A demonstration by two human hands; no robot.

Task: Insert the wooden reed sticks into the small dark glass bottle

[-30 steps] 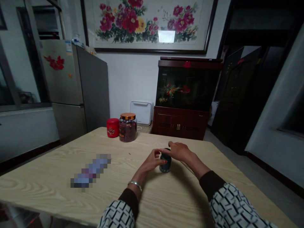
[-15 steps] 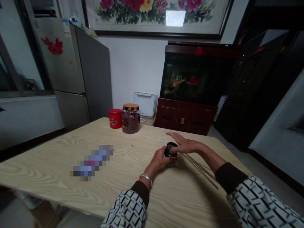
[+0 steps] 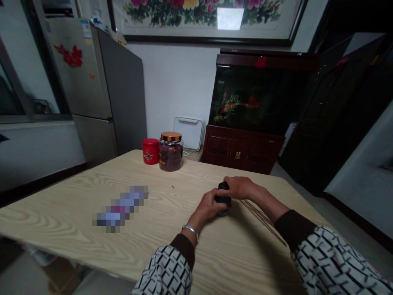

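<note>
A small dark bottle (image 3: pixel 222 200) stands upright on the right half of the table, with a clear-looking base showing below my fingers. My left hand (image 3: pixel 207 205) is wrapped round its side from the left. On top is a black cap (image 3: pixel 223 187), and my right hand (image 3: pixel 242 187) closes over it from the right with bent fingers. Part of the cap and bottle is hidden by my fingers. Several thin brown sticks (image 3: pixel 264 222) lie on the table just beneath my right wrist, fanned slightly.
The pale wooden table (image 3: pixel 172 229) carries a blurred-out bluish item (image 3: pixel 121 208) at left. At its far edge stand a red canister (image 3: pixel 150 151) and a glass jar (image 3: pixel 170 153) with a copper lid. Behind are a fridge (image 3: pixel 92 82) and a fish tank (image 3: pixel 245 94).
My right hand's fingers, stretched out over the bottle before, have curled down round the black cap. My left hand keeps its hold on the bottle. The view has shifted slightly.
</note>
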